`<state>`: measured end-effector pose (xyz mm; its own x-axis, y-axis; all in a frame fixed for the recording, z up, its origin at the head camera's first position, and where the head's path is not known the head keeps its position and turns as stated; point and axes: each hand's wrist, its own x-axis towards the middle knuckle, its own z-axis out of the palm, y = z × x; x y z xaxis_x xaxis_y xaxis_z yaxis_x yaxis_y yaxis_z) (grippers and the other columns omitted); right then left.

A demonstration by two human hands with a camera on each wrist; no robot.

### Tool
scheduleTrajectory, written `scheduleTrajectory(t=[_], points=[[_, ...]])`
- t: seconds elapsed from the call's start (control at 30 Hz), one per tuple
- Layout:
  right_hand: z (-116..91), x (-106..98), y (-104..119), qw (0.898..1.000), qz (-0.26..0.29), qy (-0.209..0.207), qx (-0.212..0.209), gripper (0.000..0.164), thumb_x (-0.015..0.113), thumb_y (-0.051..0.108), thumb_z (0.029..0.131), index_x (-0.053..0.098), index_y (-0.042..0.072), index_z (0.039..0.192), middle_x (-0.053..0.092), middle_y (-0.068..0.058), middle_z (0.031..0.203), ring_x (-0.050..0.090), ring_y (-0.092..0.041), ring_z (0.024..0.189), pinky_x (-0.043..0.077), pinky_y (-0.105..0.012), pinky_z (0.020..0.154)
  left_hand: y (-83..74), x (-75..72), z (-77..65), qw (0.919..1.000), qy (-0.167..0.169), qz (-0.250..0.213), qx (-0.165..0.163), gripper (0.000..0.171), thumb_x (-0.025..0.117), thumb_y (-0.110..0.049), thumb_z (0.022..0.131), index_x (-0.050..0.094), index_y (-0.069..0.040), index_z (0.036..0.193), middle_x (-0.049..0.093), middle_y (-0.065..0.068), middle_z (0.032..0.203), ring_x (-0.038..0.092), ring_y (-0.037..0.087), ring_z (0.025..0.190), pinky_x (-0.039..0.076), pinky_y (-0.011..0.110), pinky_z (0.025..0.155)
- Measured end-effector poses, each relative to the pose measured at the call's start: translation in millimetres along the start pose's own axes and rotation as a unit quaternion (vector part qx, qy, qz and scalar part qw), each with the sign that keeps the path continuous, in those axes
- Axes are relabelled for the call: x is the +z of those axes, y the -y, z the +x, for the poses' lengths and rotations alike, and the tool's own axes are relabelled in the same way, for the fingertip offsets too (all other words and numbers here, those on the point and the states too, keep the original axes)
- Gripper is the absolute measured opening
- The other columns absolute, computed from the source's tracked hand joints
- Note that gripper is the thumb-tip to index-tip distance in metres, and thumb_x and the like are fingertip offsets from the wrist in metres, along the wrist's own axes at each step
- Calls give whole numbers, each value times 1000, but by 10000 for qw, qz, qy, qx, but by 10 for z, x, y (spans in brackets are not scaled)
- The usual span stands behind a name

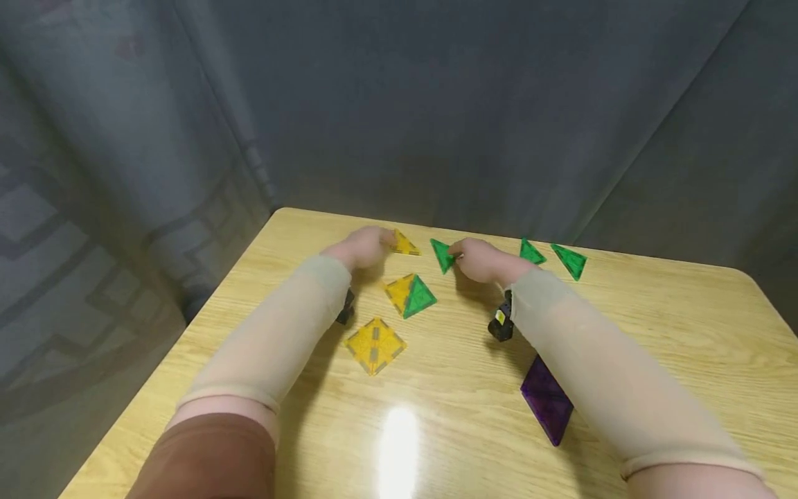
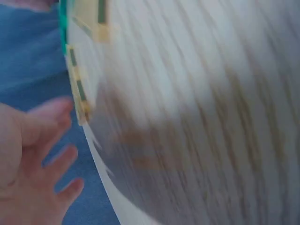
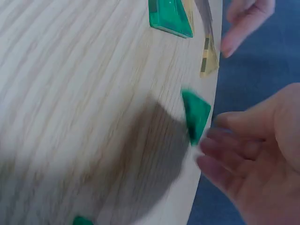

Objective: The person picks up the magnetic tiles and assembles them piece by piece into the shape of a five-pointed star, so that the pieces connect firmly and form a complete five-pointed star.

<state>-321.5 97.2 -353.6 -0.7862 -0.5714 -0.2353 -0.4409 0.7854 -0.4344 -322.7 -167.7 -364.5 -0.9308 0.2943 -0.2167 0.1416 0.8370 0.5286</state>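
My left hand reaches to a yellow triangle tile near the table's far edge, fingertips at its left side. In the left wrist view its fingers are spread beside that tile. My right hand is at a green triangle tile, with a fingertip overlapping its right side. The right wrist view shows loosely bent fingers beside this slightly blurred green tile. Nearer me lie a joined yellow-and-green pair and a yellow diamond of two triangles.
Two more green triangles, one partly behind my right forearm and another, lie at the far right. A purple diamond-shaped piece rests beside my right forearm. Grey-blue curtain hangs behind the wooden table.
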Motion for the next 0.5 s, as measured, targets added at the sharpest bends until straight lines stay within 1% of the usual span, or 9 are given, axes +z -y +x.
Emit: scheduleTrajectory(t=[0.07,0.1,0.13,0.17,0.23,0.3,0.37,0.43,0.5], points=[[-19,1,-5,9998,10,-162,-128,44,34,-6,101,47,-4,142,41,-24,148,38,-41,136,35,-51,110,-22,5,-5,9981,-284,493,219,40,46,-16,104,52,-10,143,51,8,145,56,29,117,47,40,98],[-33,3,-20,9997,-67,-169,-133,46,33,-6,101,44,-2,145,38,-22,151,34,-41,138,31,-52,112,-32,6,-9,9917,-444,1131,410,38,47,-16,104,55,-9,140,52,9,144,47,30,130,37,42,109],[-47,5,-40,9996,-173,-140,-149,47,33,-7,101,44,1,147,36,-21,153,31,-40,140,29,-52,113,-38,19,-11,9862,-460,1504,513,38,46,-18,105,55,-9,140,53,11,142,46,32,132,32,43,113],[-66,9,-60,9993,-308,-83,-179,48,34,-7,102,43,3,148,33,-19,155,28,-39,142,27,-52,114,-46,35,-21,9811,-402,1784,628,38,44,-18,105,55,-8,140,53,11,143,46,32,132,31,43,114],[-96,26,-86,9989,-416,127,-190,53,31,-9,101,40,7,151,29,-17,158,24,-38,144,24,-51,116,-41,60,-46,9748,-180,2060,835,40,41,-21,108,51,-8,144,48,10,147,43,32,135,29,44,115],[-106,52,-83,9982,-501,281,-167,55,32,-9,101,37,9,152,28,-16,158,23,-38,144,23,-51,116,-3,68,-68,9791,10,1853,843,42,39,-19,108,46,-11,148,41,7,153,36,31,140,24,43,117],[-105,78,-58,9978,-576,298,-153,54,31,-7,101,36,9,153,29,-16,158,23,-38,144,22,-51,116,48,64,-68,9898,-11,1229,721,41,40,-14,107,48,-11,146,40,5,154,34,29,141,22,41,118],[-94,98,-25,9976,-635,273,-106,52,31,-4,103,35,9,153,30,-17,157,23,-38,144,21,-51,117,98,56,-41,9974,-351,377,503,39,43,-5,103,56,-7,139,44,6,151,37,28,140,25,39,117],[-78,115,4,9975,-665,220,-44,50,31,-1,104,35,9,153,30,-18,156,24,-39,144,21,-52,116,113,56,3,9958,-831,-315,234,35,48,-5,100,60,-2,133,50,10,145,43,30,135,32,40,114]])
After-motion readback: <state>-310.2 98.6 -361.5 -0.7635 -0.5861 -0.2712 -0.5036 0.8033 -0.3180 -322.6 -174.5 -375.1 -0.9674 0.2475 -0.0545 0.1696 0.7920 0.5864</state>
